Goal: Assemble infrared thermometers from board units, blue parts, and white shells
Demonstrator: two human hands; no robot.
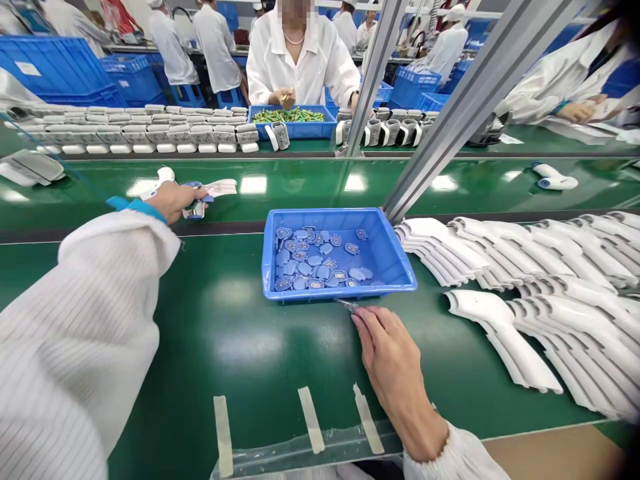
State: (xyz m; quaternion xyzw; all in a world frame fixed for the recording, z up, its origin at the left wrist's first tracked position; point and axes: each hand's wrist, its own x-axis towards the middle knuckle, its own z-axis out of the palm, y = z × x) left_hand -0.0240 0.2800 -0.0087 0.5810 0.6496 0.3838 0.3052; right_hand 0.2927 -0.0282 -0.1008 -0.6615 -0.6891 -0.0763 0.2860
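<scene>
Left of the tray [383,253], the left hand [173,199] clasped a part [194,211]; in front, the right hand [391,350] pinched a sliver [347,305], best kept steady.

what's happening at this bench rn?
One person is working bare-handed. Their left hand is out over the green belt, holding a white-and-blue piece. Their right hand pinches a thin pointed item, maybe tweezers, at the near edge of a blue tray. Small blue parts lie loose in that tray; white curved shells are lined up to its right.
</scene>
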